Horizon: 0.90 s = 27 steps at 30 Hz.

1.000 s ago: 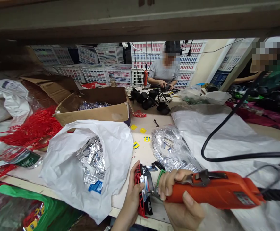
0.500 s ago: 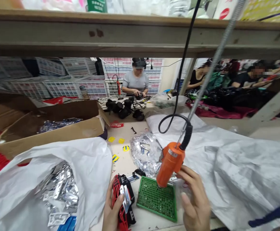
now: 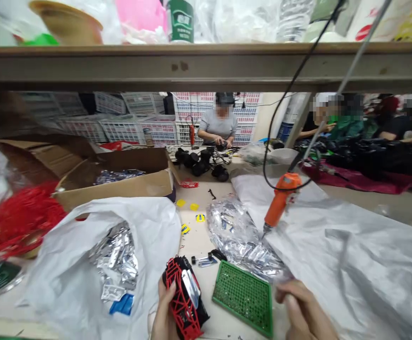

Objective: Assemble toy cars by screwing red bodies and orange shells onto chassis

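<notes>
Slippage worries us: our 2 hands are apart, the left hand [image 3: 162,315] clamped on the red lattice part [image 3: 180,295] near the bench's front edge [image 3: 14,328], the right hand [image 3: 303,309] empty by the green perforated tray [image 3: 243,297] (a loose grip could drop that part off the edge).

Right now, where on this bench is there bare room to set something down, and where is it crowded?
Bare bench: a strip between white bag and foil bag, past yellow tags. Crowded: the red frame in the left hand, the green mat by the right hand.
</notes>
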Available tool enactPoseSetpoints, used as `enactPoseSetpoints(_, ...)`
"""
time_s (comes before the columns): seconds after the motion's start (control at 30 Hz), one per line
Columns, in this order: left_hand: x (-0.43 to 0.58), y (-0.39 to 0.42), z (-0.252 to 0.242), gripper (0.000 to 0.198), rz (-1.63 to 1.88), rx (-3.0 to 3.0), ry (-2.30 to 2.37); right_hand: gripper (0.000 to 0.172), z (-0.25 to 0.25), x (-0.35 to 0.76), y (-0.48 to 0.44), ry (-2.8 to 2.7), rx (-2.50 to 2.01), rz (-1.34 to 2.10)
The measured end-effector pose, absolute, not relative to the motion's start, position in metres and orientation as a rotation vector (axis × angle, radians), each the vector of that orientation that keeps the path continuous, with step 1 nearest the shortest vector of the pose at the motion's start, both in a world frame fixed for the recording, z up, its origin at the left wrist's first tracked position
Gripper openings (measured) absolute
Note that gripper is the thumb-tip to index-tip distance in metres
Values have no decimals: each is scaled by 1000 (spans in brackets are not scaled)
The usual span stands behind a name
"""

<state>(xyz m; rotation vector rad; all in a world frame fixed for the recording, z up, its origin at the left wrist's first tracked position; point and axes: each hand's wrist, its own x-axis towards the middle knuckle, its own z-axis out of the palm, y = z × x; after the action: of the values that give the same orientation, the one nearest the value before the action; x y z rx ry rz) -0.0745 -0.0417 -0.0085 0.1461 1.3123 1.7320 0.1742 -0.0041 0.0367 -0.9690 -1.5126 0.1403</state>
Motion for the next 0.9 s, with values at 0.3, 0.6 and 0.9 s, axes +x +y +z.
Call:
enactPoseSetpoints(0.3,-92,-66,13,80,1964,24,1259,26,74,43,54,-2162,-807,807)
enactPoseSetpoints(0.6,-158,-109,36,60,2302,-148,1371,11,62,-114,42,-2713,-738,731)
enactPoseSetpoints(0.9,-165,-104,64,15,2418,-459,1283,14,29,-118,41,-2640,-851,589)
